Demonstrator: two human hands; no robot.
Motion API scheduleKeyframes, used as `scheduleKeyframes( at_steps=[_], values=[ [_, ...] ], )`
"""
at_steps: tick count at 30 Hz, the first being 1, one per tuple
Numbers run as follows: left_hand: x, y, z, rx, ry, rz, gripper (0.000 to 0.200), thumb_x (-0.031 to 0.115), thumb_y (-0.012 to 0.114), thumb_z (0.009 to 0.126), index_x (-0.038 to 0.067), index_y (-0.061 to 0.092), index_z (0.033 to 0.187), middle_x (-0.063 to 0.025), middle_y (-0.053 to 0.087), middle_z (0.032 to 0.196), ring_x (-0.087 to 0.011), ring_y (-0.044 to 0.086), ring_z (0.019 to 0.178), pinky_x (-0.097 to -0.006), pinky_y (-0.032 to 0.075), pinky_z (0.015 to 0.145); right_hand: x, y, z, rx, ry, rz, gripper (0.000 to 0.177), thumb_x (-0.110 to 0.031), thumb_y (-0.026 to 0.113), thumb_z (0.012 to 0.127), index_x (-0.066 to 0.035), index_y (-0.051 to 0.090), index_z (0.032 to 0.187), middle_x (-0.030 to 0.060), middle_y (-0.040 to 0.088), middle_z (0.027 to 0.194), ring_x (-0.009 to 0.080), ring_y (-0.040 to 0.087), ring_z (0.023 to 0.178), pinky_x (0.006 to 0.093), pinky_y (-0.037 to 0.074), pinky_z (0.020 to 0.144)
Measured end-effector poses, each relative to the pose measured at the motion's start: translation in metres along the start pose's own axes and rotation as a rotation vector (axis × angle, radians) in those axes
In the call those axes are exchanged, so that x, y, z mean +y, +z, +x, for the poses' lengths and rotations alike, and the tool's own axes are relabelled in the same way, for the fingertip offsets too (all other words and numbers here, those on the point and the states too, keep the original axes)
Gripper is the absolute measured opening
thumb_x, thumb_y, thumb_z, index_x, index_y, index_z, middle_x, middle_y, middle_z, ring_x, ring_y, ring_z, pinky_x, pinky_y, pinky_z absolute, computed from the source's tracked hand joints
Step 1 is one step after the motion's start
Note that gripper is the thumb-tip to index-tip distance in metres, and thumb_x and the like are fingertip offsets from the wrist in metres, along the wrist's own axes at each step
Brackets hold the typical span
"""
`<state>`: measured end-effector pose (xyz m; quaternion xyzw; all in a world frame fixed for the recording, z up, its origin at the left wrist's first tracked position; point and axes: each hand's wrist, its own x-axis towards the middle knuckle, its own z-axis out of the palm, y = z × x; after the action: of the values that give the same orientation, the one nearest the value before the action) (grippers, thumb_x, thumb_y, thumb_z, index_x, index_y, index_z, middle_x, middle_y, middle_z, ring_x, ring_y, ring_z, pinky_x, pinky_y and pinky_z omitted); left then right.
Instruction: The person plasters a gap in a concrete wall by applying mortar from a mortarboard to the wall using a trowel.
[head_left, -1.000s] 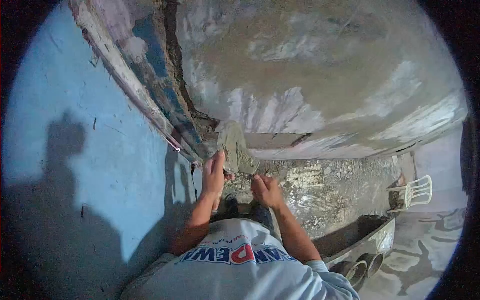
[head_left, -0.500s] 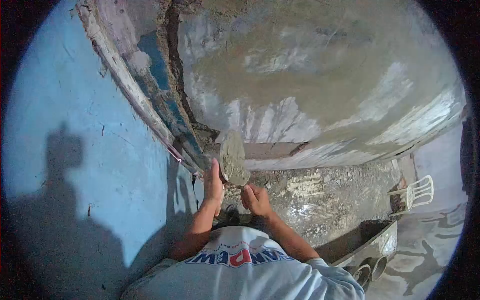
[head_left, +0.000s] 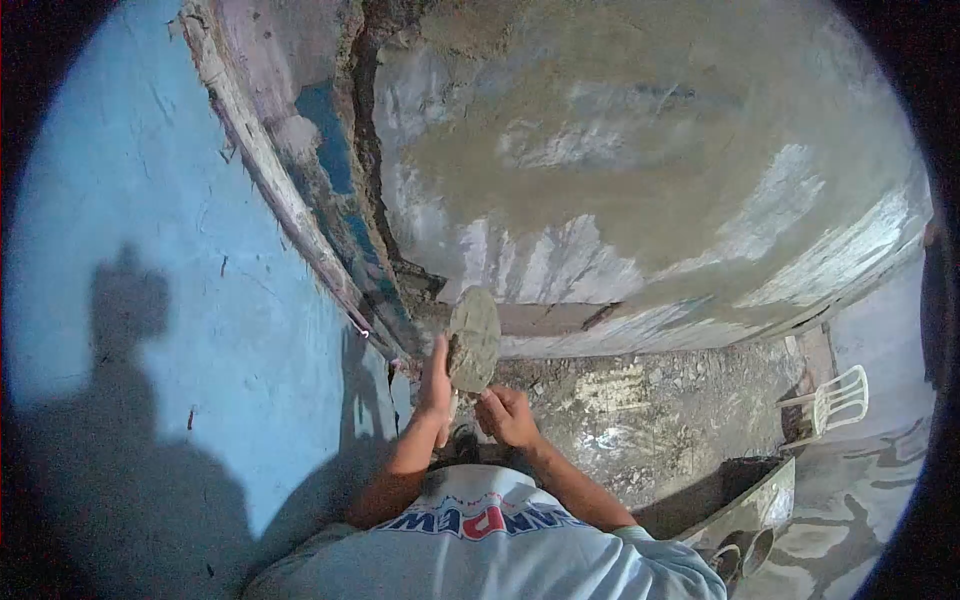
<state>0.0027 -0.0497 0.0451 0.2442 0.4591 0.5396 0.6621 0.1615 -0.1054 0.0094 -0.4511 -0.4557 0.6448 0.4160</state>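
"While the mortar-smeared trowel [head_left: 475,338] is out in front of the pale shirt [head_left: 480,555], which hand has it?"
"The right hand [head_left: 508,418], clenched at its near end. The left hand [head_left: 434,395] is just beside the trowel; whether it grips anything cannot be told."
"And around them?"
"Patchy wall [head_left: 620,170] ahead, blue wall [head_left: 140,180] leftward, trough [head_left: 752,508] and white chair [head_left: 840,402] off right."

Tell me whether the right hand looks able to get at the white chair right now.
Probably not: the right hand looks closed on a smeared tool, and the white chair stands well off across the rough floor.
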Motion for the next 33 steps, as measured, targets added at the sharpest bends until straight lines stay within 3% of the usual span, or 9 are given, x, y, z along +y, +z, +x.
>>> scheduleKeyframes(
  at_steps=[5,10,11,14,15,17,22,27,33],
  values=[
    [-0.050,-0.044,0.038,0.035,0.059,-0.095,0.105,0.076,0.048,0.095,0.014,0.001,0.167,-0.0140,0.012,0.172,-0.0303,0.019,0.156,-0.0499,0.021,0.124,-0.031,-0.011,-0.005,0.129,-0.053,-0.097,0.032,-0.024,0.048,0.108,-0.001,0.058,0.087,0.0011,0.055,0.069,0.0127,0.049,0.061,0.0328,0.042,0.055],
    [-0.021,-0.046,0.030,0.056,-0.233,0.096,0.113,0.088,0.038,0.088,0.017,0.000,0.167,-0.0084,-0.009,0.174,-0.0284,-0.010,0.159,-0.0507,0.005,0.127,-0.087,-0.021,0.020,0.145,-0.246,0.146,0.026,-0.025,0.050,0.107,-0.001,0.059,0.113,0.0053,0.060,0.083,0.0150,0.057,0.063,0.0304,0.046,0.057],
    [-0.020,-0.047,0.035,0.032,-0.083,-0.140,0.092,0.075,0.046,0.097,0.009,0.033,0.161,-0.0109,0.039,0.161,-0.0285,0.043,0.144,-0.0452,0.039,0.114,-0.137,-0.006,0.013,0.153,-0.236,0.212,0.027,-0.025,0.050,0.107,-0.001,0.059,0.117,0.0057,0.060,0.085,0.0150,0.057,0.062,0.0303,0.047,0.056],
    [-0.023,-0.052,0.041,-0.070,-0.026,-0.104,0.092,0.074,0.040,0.100,0.004,0.035,0.159,-0.0137,0.046,0.155,-0.0265,0.051,0.135,-0.0438,0.046,0.104,-0.225,0.003,0.027,0.075,-0.464,0.236,0.030,-0.024,0.048,0.108,-0.003,0.052,0.129,0.0073,0.061,0.084,0.0130,0.055,0.054,0.0279,0.043,0.045],
    [-0.010,-0.036,0.033,0.029,-0.014,-0.097,0.075,0.067,0.039,0.104,0.005,0.053,0.144,-0.0107,0.066,0.125,-0.0221,0.065,0.101,-0.0384,0.053,0.081,-0.255,0.001,0.033,0.075,-0.527,0.100,0.035,-0.022,0.047,0.108,-0.002,0.050,0.137,0.0074,0.061,0.081,0.0114,0.053,0.052,0.0274,0.043,0.045],
    [-0.011,-0.041,0.029,-0.066,-0.001,-0.092,0.073,0.068,0.038,0.104,0.005,0.056,0.138,-0.0094,0.068,0.113,-0.0207,0.065,0.092,-0.0369,0.052,0.077,-0.311,0.011,0.049,0.150,-0.779,-0.168,0.039,-0.022,0.047,0.108,-0.005,0.052,0.143,0.0037,0.061,0.079,0.0078,0.054,0.061,0.0254,0.044,0.054],
    [0.007,-0.030,0.016,-0.066,0.065,-0.106,0.070,0.068,0.038,0.104,0.007,0.059,0.130,-0.0055,0.067,0.102,-0.0160,0.060,0.082,-0.0363,0.047,0.069,-0.403,0.016,0.094,0.429,-1.353,-1.037,0.042,-0.021,0.056,0.103,-0.014,0.052,0.144,0.0146,0.067,0.090,0.0368,0.064,0.064,0.0420,0.053,0.062],
    [0.015,-0.029,0.016,-0.114,0.086,-0.136,0.080,0.063,0.040,0.105,0.003,0.035,0.157,-0.0138,0.041,0.158,-0.0274,0.039,0.145,-0.0459,0.031,0.118,-0.417,0.019,0.107,0.604,-1.122,-1.300,0.043,-0.024,0.059,0.101,-0.022,0.053,0.143,0.0188,0.068,0.099,0.0463,0.067,0.078,0.0522,0.055,0.068],
    [-0.012,-0.068,0.044,0.023,-0.001,-0.123,0.075,0.065,0.042,0.104,0.008,0.042,0.153,-0.0109,0.055,0.142,-0.0267,0.057,0.123,-0.0443,0.049,0.098,-0.383,0.013,0.085,0.713,-0.944,-1.245,0.042,-0.023,0.060,0.101,-0.023,0.055,0.143,0.0188,0.070,0.096,0.0447,0.068,0.078,0.0525,0.054,0.066]
  ],
)
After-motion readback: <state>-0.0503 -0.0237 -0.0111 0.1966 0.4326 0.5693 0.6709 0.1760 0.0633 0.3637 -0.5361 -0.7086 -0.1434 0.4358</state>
